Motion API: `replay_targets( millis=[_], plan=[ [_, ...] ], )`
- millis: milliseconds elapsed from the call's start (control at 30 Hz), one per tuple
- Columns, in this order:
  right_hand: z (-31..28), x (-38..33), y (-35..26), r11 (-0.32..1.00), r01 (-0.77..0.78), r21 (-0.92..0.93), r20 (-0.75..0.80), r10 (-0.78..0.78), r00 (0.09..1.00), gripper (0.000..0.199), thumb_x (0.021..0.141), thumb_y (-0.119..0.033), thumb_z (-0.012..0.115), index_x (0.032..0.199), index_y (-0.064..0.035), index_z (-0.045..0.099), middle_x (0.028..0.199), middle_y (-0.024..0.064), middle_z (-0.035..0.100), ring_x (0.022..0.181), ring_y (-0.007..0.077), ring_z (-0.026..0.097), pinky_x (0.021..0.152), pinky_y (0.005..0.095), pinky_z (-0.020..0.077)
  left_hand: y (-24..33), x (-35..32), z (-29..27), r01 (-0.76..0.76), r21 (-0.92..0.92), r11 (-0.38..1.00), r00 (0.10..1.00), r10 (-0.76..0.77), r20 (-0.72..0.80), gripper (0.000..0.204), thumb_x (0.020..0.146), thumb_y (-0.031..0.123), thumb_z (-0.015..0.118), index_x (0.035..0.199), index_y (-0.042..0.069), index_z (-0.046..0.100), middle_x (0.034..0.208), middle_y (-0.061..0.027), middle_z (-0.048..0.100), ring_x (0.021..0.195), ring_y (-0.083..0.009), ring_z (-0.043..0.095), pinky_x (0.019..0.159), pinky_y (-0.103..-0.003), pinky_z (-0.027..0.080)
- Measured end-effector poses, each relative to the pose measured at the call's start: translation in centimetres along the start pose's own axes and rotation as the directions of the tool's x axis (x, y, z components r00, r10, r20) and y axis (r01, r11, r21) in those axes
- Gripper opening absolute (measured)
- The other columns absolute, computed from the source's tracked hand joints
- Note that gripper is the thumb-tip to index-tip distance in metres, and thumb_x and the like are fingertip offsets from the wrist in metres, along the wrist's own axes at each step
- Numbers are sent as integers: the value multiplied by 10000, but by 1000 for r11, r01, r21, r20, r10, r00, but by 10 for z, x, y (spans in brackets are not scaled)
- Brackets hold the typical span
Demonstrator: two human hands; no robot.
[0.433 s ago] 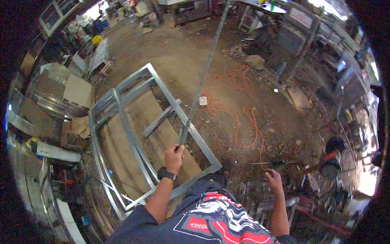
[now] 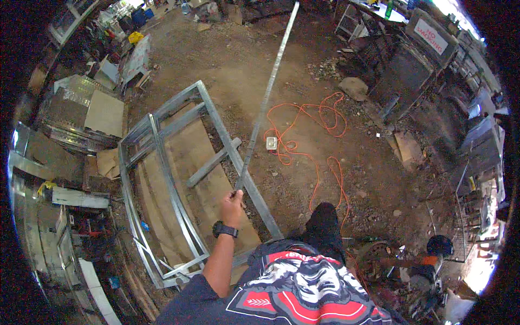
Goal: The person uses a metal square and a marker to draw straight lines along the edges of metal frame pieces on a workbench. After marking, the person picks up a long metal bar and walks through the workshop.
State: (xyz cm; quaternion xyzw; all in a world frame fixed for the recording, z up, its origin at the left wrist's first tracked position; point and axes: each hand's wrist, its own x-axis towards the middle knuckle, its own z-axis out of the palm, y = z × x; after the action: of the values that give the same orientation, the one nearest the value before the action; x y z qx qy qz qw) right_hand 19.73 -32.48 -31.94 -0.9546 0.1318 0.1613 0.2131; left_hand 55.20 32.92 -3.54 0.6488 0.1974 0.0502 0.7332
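My left hand (image 2: 232, 208), with a black watch at its wrist, is closed round the near end of a long, thin metal strip (image 2: 279, 58). The strip slants up and away to the far side, crossing over one edge of a large silvery metal frame (image 2: 213, 116). This frame lies on the ground to my left, with tan sheets (image 2: 189, 135) under it. Inside it, a short metal bar (image 2: 208, 167) rests at an angle, its far end at the frame's side. My right hand is out of view.
An orange cord (image 2: 317, 181) loops over the dirt floor beside a small white outlet box (image 2: 271, 143). A stone (image 2: 354, 88) and a flat cardboard piece (image 2: 407, 147) lie right. Panels (image 2: 105, 114) lean at left; a dark board with a sign (image 2: 430, 37) stands far right.
My right hand has dropped out of the picture. My left hand keeps hold of the strip, whose far end now shows. A dark-clad leg has come forward beside the frame.
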Motion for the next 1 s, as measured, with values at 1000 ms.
replay_targets(
  millis=[1000],
  plan=[
    [-487, 1100, -589, 753, 653, 85, -259, -616, 744, 197, 929, -166, 686, 1007, 14, 713, 836, 72, 683, 815, 203, 675, 763, 370, 560, 110, 639, 118, 73, 400, 914, 816, 176, -550, 313, 934, 296, 744, 959, -15, 744, 696, -89, 683, 628, -170, 632, 628, -364, 511]
  ],
)
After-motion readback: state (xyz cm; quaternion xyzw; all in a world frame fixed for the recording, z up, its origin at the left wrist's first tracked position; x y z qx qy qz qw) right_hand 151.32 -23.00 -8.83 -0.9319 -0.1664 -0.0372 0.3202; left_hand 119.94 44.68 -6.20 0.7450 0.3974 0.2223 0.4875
